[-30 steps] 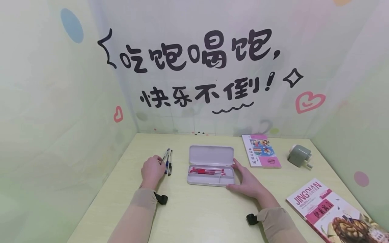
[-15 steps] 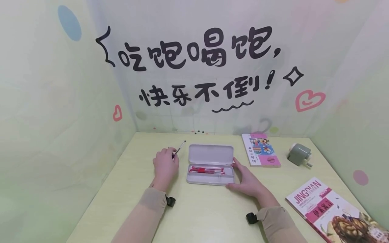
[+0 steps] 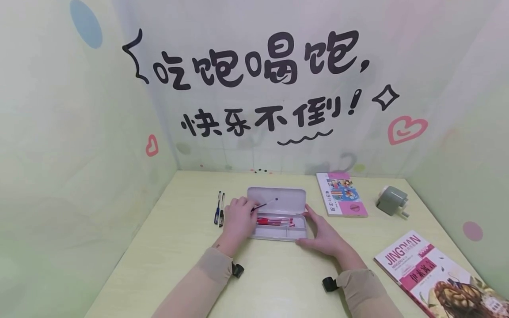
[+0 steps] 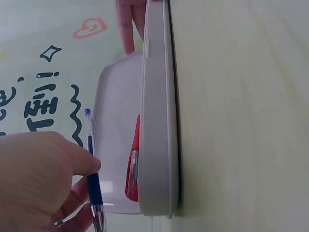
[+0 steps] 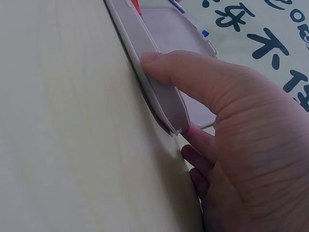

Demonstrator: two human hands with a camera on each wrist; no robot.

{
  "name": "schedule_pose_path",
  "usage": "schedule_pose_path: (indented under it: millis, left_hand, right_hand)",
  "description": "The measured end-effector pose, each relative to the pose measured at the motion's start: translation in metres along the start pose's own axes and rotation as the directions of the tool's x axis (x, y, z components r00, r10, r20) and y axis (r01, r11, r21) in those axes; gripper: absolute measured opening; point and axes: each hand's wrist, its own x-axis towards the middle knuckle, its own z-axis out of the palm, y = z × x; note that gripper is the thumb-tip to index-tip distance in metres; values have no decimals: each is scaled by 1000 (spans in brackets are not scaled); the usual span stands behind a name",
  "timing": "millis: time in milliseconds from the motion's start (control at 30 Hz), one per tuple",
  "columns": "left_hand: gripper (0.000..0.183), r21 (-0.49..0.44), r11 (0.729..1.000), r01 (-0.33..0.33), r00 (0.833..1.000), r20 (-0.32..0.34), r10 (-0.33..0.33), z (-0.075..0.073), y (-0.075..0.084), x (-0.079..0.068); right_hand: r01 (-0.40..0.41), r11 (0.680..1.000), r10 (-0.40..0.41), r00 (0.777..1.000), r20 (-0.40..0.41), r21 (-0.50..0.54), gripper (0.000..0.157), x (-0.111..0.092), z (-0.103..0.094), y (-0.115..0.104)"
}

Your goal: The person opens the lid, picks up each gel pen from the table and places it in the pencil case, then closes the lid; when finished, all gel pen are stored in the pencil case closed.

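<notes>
Pale table (image 3: 278, 282); left grip (image 3: 239, 221) pinches pen (image 4: 94, 186); right grip (image 3: 327, 237) holds case (image 3: 284, 209).

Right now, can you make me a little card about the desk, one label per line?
Left hand: pinches a blue pen
Right hand: grips the right end of the pencil case
Pencil case: open, red pens inside
Loose pens: two, left of the pencil case
Far book: back right
Near book: says JINGDIAN
Gray gadget: beside the far book
</notes>
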Motion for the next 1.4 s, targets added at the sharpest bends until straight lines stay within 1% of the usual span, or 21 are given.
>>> schedule_pose_path:
  millis: [233, 367, 500, 633, 800, 900, 1133, 1300, 1400]
  left_hand:
    - [18, -6, 995, -99, 995, 25, 100, 6, 9, -6]
    - [18, 1, 990, -139, 990, 39, 139, 10, 13, -10]
    - [16, 24, 987, -160, 986, 42, 159, 15, 16, -12]
    - [17, 32, 986, -161, 986, 54, 159, 18, 18, -13]
    - [17, 26, 990, -135, 988, 83, 133, 22, 18, -13]
    - [17, 26, 991, -129, 989, 80, 127, 24, 17, -12]
    - [19, -11, 991, -131, 988, 79, 132, 26, 16, -13]
    - [21, -29, 992, -123, 988, 90, 125, 26, 16, -13]
    - [21, -37, 992, -120, 989, 83, 123, 24, 15, -12]
  right_hand:
    - [2, 1000, -2, 1000, 0, -4, 130, 0, -1, -2]
    - [-2, 1000, 2, 1000, 3, 12, 130, 0, -1, -3]
    - [8, 1000, -8, 1000, 5, 8, 130, 1, -1, -3]
    - [13, 1000, -13, 1000, 3, 1, 130, 1, -1, -3]
    - [18, 1000, -18, 1000, 4, -6, 130, 0, -1, -4]
    - [16, 1000, -16, 1000, 3, -3, 130, 0, -1, -5]
    - [12, 1000, -12, 1000, 2, 4, 130, -2, -2, -5]
    - [9, 1000, -9, 1000, 4, -2, 130, -2, -2, -4]
    - [11, 1000, -11, 1000, 3, -7, 130, -2, -2, -4]
